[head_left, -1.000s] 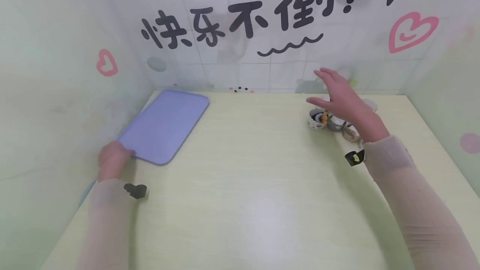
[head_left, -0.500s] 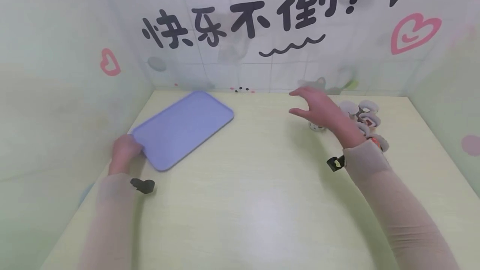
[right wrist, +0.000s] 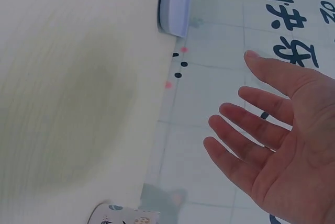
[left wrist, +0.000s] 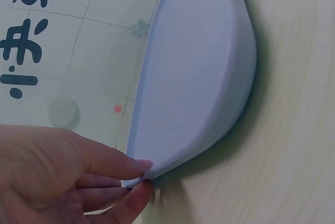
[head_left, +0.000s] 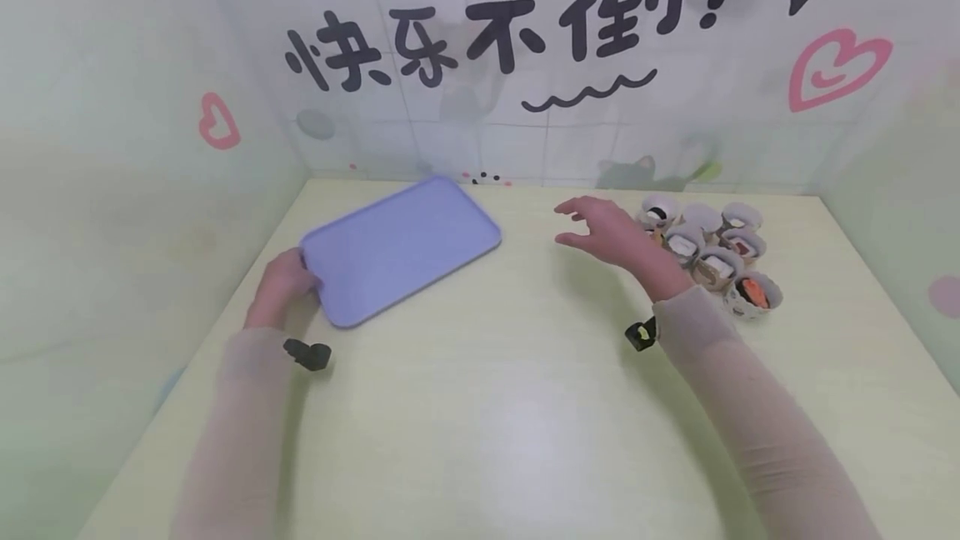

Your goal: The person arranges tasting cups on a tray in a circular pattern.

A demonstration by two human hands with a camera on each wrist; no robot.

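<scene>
A light purple tray [head_left: 397, 248] lies at an angle on the left part of the table. My left hand [head_left: 283, 280] pinches its near left end; in the left wrist view the thumb lies on top of the rim [left wrist: 193, 143] and the fingers come from below. To the right of the tray my right hand [head_left: 606, 232] hovers above the table with fingers spread and nothing in them, as the right wrist view shows its bare palm [right wrist: 293, 145]. Behind that wrist stand several small round cups [head_left: 752, 294], with dark, white and orange contents.
The pale wooden table [head_left: 487, 407] is bounded by a printed back wall [head_left: 495, 140] and walls on both sides. Cups cluster at the back right, partly behind the right forearm. One patterned cup [right wrist: 123, 214] shows at the bottom of the right wrist view.
My left hand has drawn the tray rightward and turned it, so its far end now points more to the right. My right hand has moved left and lower, uncovering the cups.
</scene>
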